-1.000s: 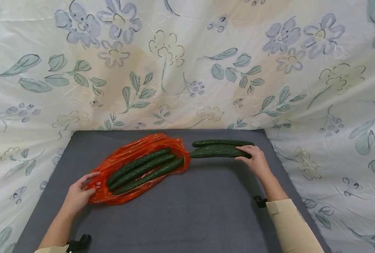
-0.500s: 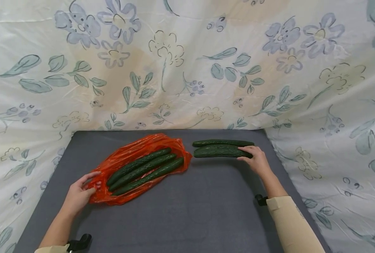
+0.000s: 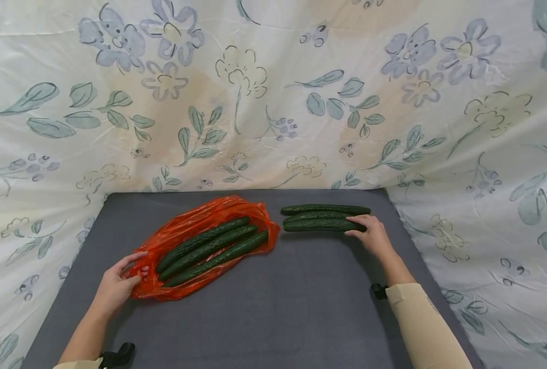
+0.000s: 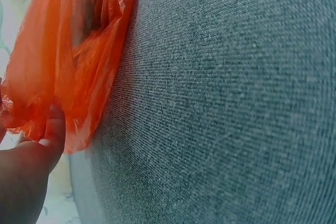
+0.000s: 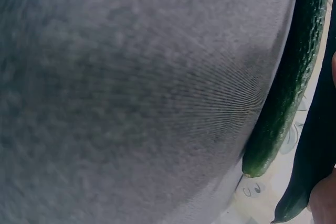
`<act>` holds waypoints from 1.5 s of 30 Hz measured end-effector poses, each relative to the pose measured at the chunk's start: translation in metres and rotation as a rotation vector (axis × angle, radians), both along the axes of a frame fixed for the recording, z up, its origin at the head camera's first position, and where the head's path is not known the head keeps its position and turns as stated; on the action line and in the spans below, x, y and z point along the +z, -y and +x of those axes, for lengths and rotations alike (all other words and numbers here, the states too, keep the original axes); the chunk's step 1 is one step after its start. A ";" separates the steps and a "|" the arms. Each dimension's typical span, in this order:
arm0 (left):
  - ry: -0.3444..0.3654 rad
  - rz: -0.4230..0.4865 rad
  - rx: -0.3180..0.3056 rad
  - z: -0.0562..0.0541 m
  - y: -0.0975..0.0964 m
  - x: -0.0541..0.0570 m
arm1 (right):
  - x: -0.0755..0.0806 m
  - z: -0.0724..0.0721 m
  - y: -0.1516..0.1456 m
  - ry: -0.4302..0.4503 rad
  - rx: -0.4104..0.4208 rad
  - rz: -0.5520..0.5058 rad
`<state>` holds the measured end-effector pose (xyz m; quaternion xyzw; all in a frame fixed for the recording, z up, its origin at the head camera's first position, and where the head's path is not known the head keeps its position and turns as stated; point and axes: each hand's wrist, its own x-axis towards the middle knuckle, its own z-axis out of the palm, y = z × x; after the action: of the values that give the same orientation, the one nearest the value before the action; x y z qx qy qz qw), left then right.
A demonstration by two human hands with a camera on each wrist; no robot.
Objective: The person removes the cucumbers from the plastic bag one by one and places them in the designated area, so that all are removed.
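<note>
My left hand pinches the left end of a red plastic bag, thumb in front and fingers partly behind the film. In the left wrist view the thumb presses the crinkled bag. Several slim green cucumbers lie side by side in the bag's opening. To the right, three more lie close together, a rear cucumber, a middle one and a front cucumber. My right hand grips the front one near its right end. The right wrist view shows this gripped cucumber beside another cucumber.
A dark grey cloth-covered table lies under everything, and its front half stretches between the arms. Floral fabric hangs behind and along both sides. Black wrist straps sit near the cream sleeves.
The front cucumber's left tip has drawn back from the bag's right edge as my right hand shifted. The middle cucumber now shows separately behind it. My left hand has kept its hold.
</note>
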<state>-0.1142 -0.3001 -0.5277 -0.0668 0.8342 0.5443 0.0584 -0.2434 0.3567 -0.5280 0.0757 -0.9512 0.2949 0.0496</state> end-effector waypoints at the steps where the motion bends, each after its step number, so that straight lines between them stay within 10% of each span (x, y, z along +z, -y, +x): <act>1: -0.003 -0.001 0.000 0.000 0.000 0.000 | -0.001 -0.001 0.000 0.002 -0.002 0.004; 45: -0.020 0.046 0.013 0.001 0.001 -0.001 | -0.019 -0.016 0.003 0.057 -0.055 0.107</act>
<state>-0.1134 -0.3013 -0.5285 -0.0655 0.8216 0.5643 0.0481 -0.2591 0.3539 -0.5474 0.0436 -0.9684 0.2441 0.0267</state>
